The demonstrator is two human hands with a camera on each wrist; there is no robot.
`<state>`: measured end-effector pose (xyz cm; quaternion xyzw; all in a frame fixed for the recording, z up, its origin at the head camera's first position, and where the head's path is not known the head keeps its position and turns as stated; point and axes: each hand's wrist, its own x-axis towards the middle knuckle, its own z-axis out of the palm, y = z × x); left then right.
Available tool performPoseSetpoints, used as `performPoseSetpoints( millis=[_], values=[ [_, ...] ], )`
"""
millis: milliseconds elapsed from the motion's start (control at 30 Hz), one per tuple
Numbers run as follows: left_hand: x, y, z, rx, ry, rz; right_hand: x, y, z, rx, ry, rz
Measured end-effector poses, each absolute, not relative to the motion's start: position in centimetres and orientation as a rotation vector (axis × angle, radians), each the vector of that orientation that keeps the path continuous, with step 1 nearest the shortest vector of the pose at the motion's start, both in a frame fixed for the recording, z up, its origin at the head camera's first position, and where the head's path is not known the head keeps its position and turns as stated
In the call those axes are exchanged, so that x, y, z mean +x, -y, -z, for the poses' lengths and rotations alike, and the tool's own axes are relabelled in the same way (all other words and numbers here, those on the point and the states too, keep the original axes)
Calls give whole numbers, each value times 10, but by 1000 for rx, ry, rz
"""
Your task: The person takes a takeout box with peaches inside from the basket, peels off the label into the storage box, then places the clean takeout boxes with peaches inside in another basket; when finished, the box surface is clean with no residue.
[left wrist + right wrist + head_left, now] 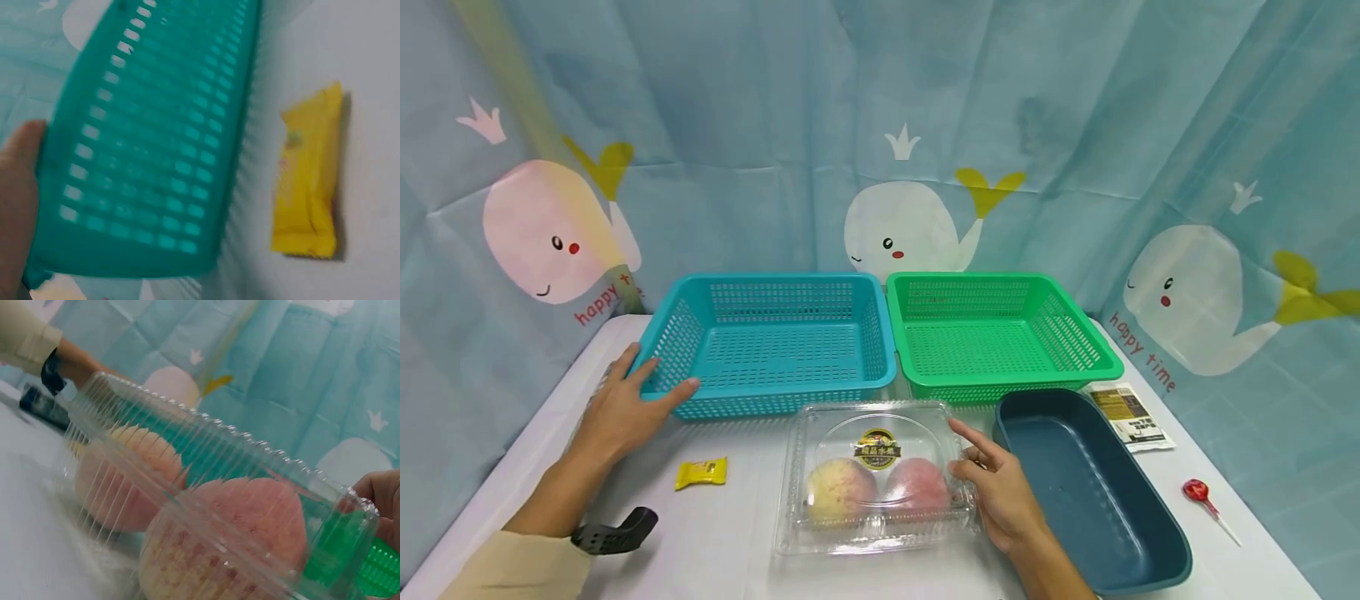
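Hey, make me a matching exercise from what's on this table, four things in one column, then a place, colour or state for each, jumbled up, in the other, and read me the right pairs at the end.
Column one
1. Lollipop
2. Left hand
3. Clear clamshell box
4. Small wrapped packet

Column two
A. At the left end of the blue basket
B. Yellow, in front of the blue basket
C. Red on a white stick, right of the dark blue tub
D. Holding two peach-like fruits

Right pairs: 1-C, 2-A, 3-D, 4-B.
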<state>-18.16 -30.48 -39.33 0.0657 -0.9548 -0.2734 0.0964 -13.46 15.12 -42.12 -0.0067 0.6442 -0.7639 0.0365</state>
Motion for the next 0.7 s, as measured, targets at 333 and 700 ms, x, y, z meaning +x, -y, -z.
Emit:
performPoseSetpoints(
  millis=[333, 700],
  values=[
    [-135, 256, 345, 38, 2666, 809, -132, -151, 424, -16, -2083, 2339],
    [-102, 191, 356, -182, 2492, 1423, -133, -150, 427, -10, -2118, 2313]
  ],
)
